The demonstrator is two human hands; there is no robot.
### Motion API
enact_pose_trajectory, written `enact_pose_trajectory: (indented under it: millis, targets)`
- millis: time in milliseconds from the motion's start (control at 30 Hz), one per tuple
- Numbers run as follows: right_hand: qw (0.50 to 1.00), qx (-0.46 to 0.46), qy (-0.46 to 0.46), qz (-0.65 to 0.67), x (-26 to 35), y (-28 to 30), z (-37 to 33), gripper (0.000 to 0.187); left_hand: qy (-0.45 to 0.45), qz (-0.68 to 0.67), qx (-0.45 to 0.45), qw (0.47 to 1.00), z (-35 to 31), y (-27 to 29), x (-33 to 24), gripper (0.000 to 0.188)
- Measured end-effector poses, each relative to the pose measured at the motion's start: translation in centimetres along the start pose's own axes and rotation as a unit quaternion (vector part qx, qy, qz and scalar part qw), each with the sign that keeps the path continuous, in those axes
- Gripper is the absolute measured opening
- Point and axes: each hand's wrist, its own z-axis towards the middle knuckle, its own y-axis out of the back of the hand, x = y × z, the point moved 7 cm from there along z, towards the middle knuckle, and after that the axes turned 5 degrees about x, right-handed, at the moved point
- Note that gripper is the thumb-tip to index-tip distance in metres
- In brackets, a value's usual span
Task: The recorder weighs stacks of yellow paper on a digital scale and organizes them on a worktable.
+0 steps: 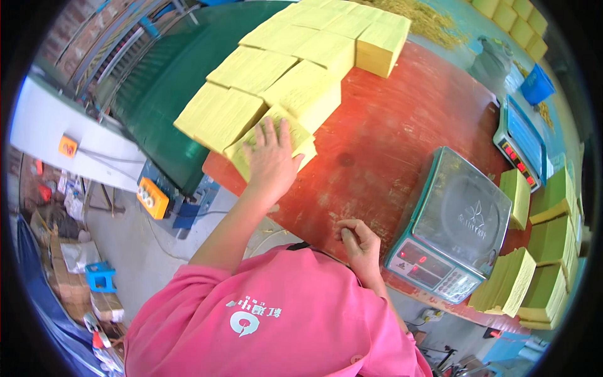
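Flat on the top of a small stack of yellow paper (235, 155) lies my left hand (274, 157), its fingers spread and its thumb over the right edge. That stack sits at the near end of several rows of thick yellow paper stacks (301, 88) on the red table (370, 138). My right hand (359, 245) hovers by the table's near edge, fingers curled in, with nothing visible in it. To its right stands a digital scale (461, 217) with a bare metal pan and a lit red display.
More yellow paper stacks (505, 283) stand right of the scale. Behind them is a second scale (524, 138) with a blue tray. A green machine surface (166, 107) borders the table's left side, with an orange switch box (152, 198) below. A blue bin (537, 85) stands far right.
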Motion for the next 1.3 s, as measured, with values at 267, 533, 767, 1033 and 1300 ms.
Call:
enact_pose_trajectory:
  millis: [267,533,767,1033,1300]
  targets:
    - [0.978,-0.033,0.119,-0.170,-1.7,3.6,-1.5,0.018,-0.259,-0.050,0.039,0.964,4.6,7.7,-5.2,0.078]
    - [0.979,-0.003,0.111,-0.173,-0.9,3.1,-1.4,0.030,-0.314,-0.119,-0.054,0.940,34.4,3.8,-16.0,0.067]
    - [0.991,0.002,-0.015,-0.129,-5.8,3.3,-2.5,0.036,-0.266,-0.043,0.008,0.963,46.1,-2.6,-22.8,0.068]
    - [0.990,-0.023,0.021,-0.139,-4.1,3.7,-1.9,0.033,-0.292,-0.063,-0.001,0.954,39.2,-4.2,-24.1,0.070]
    - [0.973,-0.073,0.149,-0.157,-2.3,3.2,-2.3,0.024,-0.373,-0.108,-0.037,0.921,16.6,-1.1,-23.6,0.069]
